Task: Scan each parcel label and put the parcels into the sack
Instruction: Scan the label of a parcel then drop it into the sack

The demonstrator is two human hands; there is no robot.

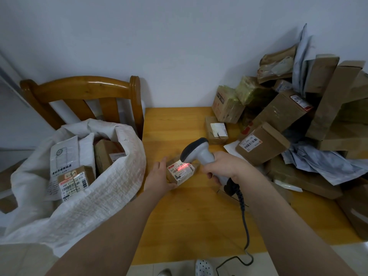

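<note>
Left hand (159,179) clasps the small parcel (182,172) at frame centre; right hand (225,166) grips the scanner (201,154) above it. Likely light and stiff (tape perhaps slick): grasp its sides.

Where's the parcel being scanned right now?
Head view, middle of the table: the small parcel is held by the left hand, under the scanner in the right hand, just right of the sack.

Both bare forearms reach forward, left grip (158,179) cupped thumb-up, right grip (225,166) curled tight.
</note>
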